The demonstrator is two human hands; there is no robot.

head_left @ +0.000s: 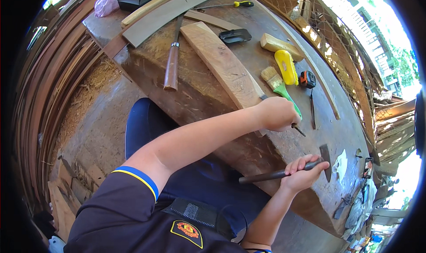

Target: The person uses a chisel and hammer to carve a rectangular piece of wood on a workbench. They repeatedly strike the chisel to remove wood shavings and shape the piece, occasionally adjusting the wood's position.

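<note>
My left hand (pixel 277 114) is closed around a narrow metal tool (pixel 301 131) at the near end of a pale wooden board (pixel 213 58), hiding much of the tool. My right hand (pixel 304 172) grips a hammer (pixel 325 160) by its dark handle, low over the bench's front edge at the right. Just beyond my left hand are a green-handled paintbrush (pixel 282 90), a yellow brush (pixel 286 66), a wooden block (pixel 279 44) and an orange and black tape measure (pixel 307 79).
The worn bench (pixel 155 93) also carries a wooden-handled chisel (pixel 171 66), curved strips (pixel 142 29), a yellow-handled screwdriver (pixel 243 3), a black tool (pixel 234 36), a long batten (pixel 333 109) and a white scrap (pixel 340 165). Stacked planks (pixel 44 98) line the left; wire mesh (pixel 288 0) stands behind.
</note>
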